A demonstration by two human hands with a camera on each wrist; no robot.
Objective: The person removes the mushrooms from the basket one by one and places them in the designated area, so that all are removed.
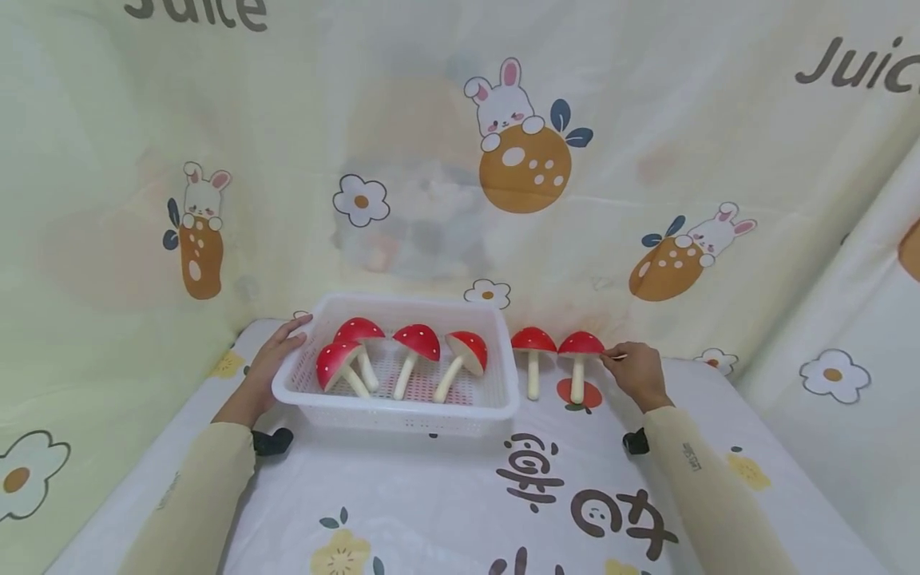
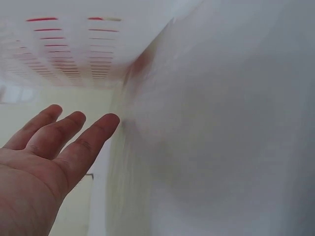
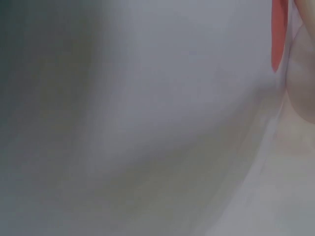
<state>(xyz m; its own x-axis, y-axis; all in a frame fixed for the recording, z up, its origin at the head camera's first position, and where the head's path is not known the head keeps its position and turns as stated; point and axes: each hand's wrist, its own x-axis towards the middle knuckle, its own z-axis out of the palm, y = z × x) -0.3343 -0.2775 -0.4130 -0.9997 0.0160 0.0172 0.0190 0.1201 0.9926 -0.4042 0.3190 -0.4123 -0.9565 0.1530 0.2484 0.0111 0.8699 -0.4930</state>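
Observation:
My left hand (image 1: 276,359) is at the left end of a white plastic basket (image 1: 402,407), fingertips by its rim. In the left wrist view the fingers (image 2: 91,140) are extended under the basket's slotted underside (image 2: 59,49). Several red-capped toy mushrooms with white dots and cream stems lie inside, among them a middle one (image 1: 417,342). Right of the basket, two more lie on the table: a left mushroom (image 1: 534,339) and a right mushroom (image 1: 580,343). My right hand (image 1: 638,371) pinches the right mushroom's cap at its edge. The right wrist view does not show this hand.
A white printed cloth (image 1: 374,487) covers the table. Behind it hangs a pale curtain (image 1: 424,120) with rabbit and flower prints, close to the basket's far side. Black wrist straps (image 1: 273,442) show at both cuffs.

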